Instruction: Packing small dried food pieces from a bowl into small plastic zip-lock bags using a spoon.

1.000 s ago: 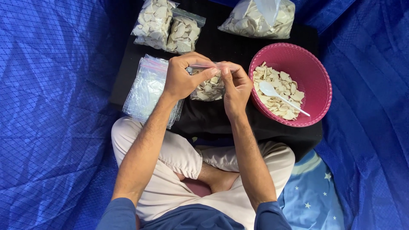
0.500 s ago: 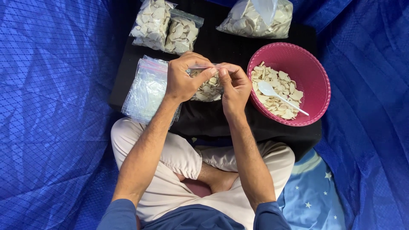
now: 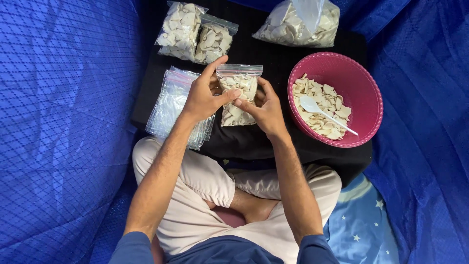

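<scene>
Fingers of the left hand [image 3: 202,95] and right hand [image 3: 264,107] grip the small clear plastic zip bag of pale chips [image 3: 238,93] above the black worktop [image 3: 254,142]; best pinch its top strip flat and even.

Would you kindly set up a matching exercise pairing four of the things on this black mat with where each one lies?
Things:
1. white plastic spoon
2. stack of empty clear zip bags
3. small clear zip bag of pale chips
4. large clear bag of pale chips

Places:
A. held between the left hand and the right hand
B. at the far edge of the mat, behind the basket
C. inside the round pink plastic basket
D. flat on the mat, left of the hands

Pairs: 1-C, 2-D, 3-A, 4-B
</scene>
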